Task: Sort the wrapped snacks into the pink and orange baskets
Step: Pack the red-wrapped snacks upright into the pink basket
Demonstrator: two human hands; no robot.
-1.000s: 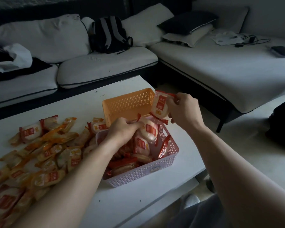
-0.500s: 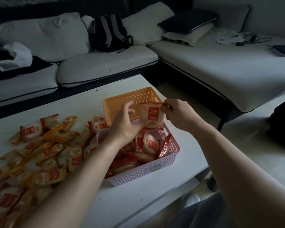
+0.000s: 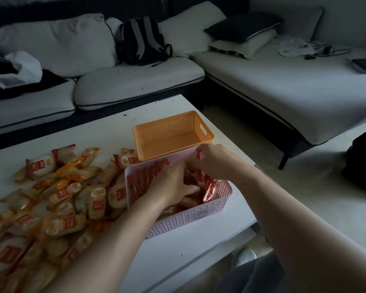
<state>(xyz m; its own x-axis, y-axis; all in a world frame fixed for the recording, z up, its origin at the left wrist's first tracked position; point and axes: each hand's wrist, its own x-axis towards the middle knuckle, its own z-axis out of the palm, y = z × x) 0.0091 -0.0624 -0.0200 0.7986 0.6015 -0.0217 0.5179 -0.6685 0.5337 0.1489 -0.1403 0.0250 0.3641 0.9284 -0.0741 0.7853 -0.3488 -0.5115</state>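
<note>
- head view: your left hand [image 3: 170, 186] is down inside the pink basket [image 3: 188, 217], fingers buried among the red-wrapped snacks [image 3: 209, 190] in there. cannot tell if it grips one or only presses on them.
- your right hand [image 3: 212, 160] sits at the far rim of the pink basket, fingers curled, pinching the edge of a red wrapper [image 3: 200, 155] right at that rim.
- pink basket stands on the white table [image 3: 106, 132] near its front right corner. snacks lie and stand inside it, one tilted against the right wall.
- orange basket [image 3: 169, 126] is just behind the pink one, on the same table. walls touching or a hair apart, cannot tell which.
- loose pile of wrapped snacks [image 3: 57, 197] covers the table left of the pink basket, orange and red wrappers mixed. the nearest ones lie against the pink basket's left wall.
- behind the table you have a white sofa [image 3: 135, 81] with a dark backpack [image 3: 142, 41] leaning on its back cushions.
</note>
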